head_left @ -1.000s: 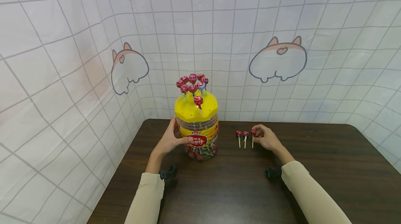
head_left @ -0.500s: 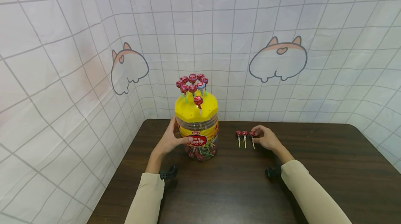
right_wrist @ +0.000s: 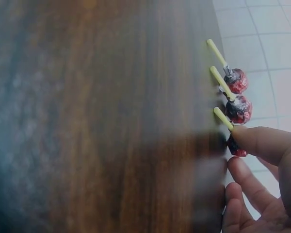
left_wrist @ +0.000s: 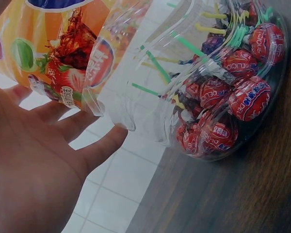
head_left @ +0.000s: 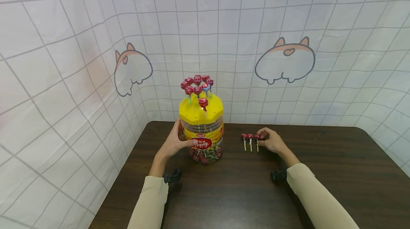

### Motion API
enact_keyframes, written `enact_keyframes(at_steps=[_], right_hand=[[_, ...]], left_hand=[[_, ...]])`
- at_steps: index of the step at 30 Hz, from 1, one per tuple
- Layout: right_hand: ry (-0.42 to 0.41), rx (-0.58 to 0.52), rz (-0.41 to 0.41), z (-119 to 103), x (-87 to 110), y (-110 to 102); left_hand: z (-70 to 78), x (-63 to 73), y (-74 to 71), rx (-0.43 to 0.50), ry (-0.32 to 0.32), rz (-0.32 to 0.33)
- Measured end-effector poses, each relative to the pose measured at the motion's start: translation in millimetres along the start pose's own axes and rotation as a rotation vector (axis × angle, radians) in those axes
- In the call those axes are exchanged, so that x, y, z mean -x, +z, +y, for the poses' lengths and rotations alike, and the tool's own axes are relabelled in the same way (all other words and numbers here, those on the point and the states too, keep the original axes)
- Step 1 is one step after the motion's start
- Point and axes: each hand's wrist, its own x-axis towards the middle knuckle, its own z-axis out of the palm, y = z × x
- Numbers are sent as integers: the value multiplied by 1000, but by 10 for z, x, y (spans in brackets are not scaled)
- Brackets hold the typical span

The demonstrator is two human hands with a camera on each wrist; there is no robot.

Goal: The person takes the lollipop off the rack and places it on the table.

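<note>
A clear plastic lollipop jar (head_left: 204, 129) with a yellow lid (head_left: 193, 112) stands upright on the table. My left hand (head_left: 173, 144) holds its left side, thumb across the front label and fingers reaching round behind; the left wrist view shows the spread fingers against the wall. Red-wrapped lollipops (left_wrist: 250, 97) lie at the bottom of the jar, and several more lollipops (head_left: 203, 103) stand stick-down in the lid. To the right, my right hand (head_left: 271, 141) pinches the rightmost lollipop (right_wrist: 224, 118) of a row of three by thumb and finger, beside the middle lollipop (right_wrist: 239, 108).
The dark wooden table (head_left: 230, 197) has its far edge just behind the row of lollipops. A white gridded curtain (head_left: 230, 62) with cartoon dog drawings hangs behind and along the left. Small holes dot the yellow lid around the standing lollipops.
The rightmost lollipop has shifted slightly left, closer to the middle one, and its stick has swung straighter. The middle lollipop has moved slightly left too. My left hand and the jar have stayed put.
</note>
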Motion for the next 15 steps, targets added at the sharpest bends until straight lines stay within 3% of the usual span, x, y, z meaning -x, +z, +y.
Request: enact_keyframes(at_steps=[9, 15], right_hand=[[2, -82, 11, -124, 18, -142], [-143, -121, 48, -658, 33, -323]], left_hand=[[-15, -2, 2, -7, 16, -8], [-14, -1, 0, 2, 14, -5]])
